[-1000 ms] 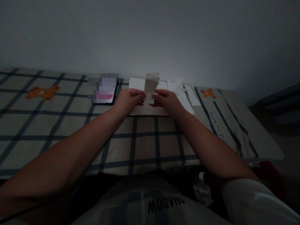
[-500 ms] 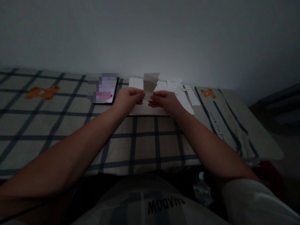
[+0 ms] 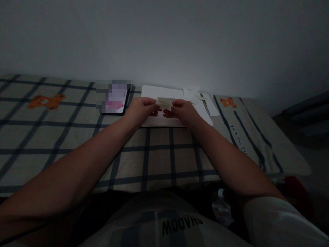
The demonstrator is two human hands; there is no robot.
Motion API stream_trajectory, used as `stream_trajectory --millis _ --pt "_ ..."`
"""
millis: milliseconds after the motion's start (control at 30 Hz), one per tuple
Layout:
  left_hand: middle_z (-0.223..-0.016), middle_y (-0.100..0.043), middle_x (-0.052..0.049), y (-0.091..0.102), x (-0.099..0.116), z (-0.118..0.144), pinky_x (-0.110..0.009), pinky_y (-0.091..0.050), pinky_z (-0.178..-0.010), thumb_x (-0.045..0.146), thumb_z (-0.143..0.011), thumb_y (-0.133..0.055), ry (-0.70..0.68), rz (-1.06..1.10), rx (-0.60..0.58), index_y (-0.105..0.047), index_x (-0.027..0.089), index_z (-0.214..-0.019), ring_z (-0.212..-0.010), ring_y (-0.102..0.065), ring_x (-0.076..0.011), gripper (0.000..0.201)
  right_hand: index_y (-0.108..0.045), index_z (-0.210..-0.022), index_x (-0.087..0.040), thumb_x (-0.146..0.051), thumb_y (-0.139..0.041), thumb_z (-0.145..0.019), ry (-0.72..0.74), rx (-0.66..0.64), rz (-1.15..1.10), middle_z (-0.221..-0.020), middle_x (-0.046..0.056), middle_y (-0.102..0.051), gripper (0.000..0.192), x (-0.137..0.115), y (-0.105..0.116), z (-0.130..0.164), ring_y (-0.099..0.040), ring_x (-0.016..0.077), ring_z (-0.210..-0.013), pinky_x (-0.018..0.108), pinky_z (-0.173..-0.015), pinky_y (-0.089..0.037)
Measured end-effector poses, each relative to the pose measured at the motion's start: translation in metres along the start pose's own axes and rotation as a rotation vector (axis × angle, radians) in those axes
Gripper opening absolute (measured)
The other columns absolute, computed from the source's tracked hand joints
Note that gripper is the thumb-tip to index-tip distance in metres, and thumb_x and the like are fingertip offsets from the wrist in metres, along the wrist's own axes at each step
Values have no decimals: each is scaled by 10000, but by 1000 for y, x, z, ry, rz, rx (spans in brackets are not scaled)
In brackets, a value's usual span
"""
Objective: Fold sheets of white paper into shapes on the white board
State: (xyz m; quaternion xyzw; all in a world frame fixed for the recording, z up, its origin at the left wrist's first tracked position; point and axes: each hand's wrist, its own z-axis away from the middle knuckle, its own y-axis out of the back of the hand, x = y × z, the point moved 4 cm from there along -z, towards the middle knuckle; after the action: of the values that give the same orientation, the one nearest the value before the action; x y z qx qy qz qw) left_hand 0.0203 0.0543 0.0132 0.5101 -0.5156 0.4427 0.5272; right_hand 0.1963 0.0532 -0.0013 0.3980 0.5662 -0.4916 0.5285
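My left hand (image 3: 141,110) and my right hand (image 3: 183,112) meet over a white board (image 3: 154,92) at the far side of a checked cloth (image 3: 77,137). Between their fingertips they pinch a small folded piece of pale paper (image 3: 164,102), which lies low and nearly flat just above the board. Both hands grip it, the left one on its left end and the right one on its right end.
A phone with a lit screen (image 3: 114,99) lies left of the board. Several white paper strips and scraps (image 3: 203,101) lie to the right of the board. A plain wall rises right behind. The cloth's right edge drops off near a dark object.
The paper strip that stood upright between my fingers has been folded down and now lies low and flat. My hands have barely shifted.
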Motion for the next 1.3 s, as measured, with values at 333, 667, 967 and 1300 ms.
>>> stream_trajectory --millis 333,667,967,1300 --pt "-573 -667 -11 -3 1 4 -215 -455 -504 286 -759 -820 66 -126 -108 -734 156 -687 -502 -565 -99 172 -623 -738 -200 -544 -855 -723 30 -48 -30 -650 -38 -639 415 0 1 -2 -658 115 -632 302 -719 -630" --pt "-861 -733 -30 1 0 -1 -220 -572 -593 253 -771 -803 -168 -34 34 -754 146 -1053 -711 -668 -124 306 -605 -692 -207 -467 -673 -877 296 105 621 -626 -9 -653 326 -14 10 5 -618 140 -623 301 -651 -509" --pt "-1093 -730 -74 -8 -1 3 -279 -611 -704 253 -701 -871 -91 -5 -43 -654 171 -1283 -832 -719 -161 626 -699 -861 -231 -381 -690 -869 505 1 688 -939 32 -741 151 -24 -8 15 -657 173 -851 305 -731 -564" --pt "-1013 -721 -29 -8 -9 -3 -307 -628 -723 207 -731 -852 -11 164 -105 -615 210 -1310 -818 -727 -159 625 -677 -831 -220 -421 -787 -815 428 -53 486 -1166 72 -727 230 -19 -5 14 -688 194 -1042 322 -806 -583"
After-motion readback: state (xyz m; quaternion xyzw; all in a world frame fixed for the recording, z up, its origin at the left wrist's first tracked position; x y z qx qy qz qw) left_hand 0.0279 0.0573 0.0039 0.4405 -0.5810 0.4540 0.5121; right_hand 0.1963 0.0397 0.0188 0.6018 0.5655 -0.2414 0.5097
